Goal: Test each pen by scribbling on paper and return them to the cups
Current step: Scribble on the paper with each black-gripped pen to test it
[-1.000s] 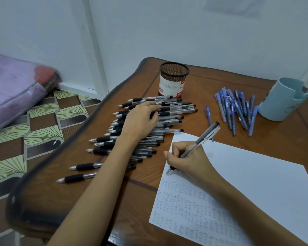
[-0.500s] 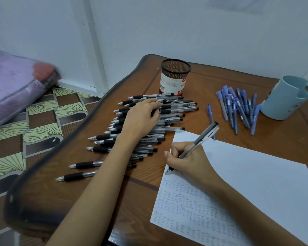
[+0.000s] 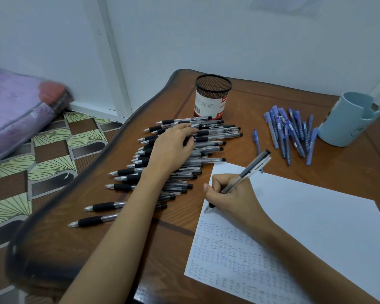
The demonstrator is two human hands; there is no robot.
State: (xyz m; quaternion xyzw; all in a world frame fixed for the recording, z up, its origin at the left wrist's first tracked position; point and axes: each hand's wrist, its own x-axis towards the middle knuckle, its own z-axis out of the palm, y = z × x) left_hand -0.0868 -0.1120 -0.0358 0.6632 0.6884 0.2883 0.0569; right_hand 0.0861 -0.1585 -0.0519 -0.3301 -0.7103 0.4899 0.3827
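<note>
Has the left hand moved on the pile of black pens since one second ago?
No. The left hand lies on the same black pens, fingertips as near to the mesh cup as before; only the camera shifted.

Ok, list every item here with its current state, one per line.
Right hand: gripping pen, tip at paper.
Left hand: resting on black pens.
Paper: partly scribbled.
Mesh cup: upright, empty.
Blue cup: upright.
Blue pens: loose on table.
</note>
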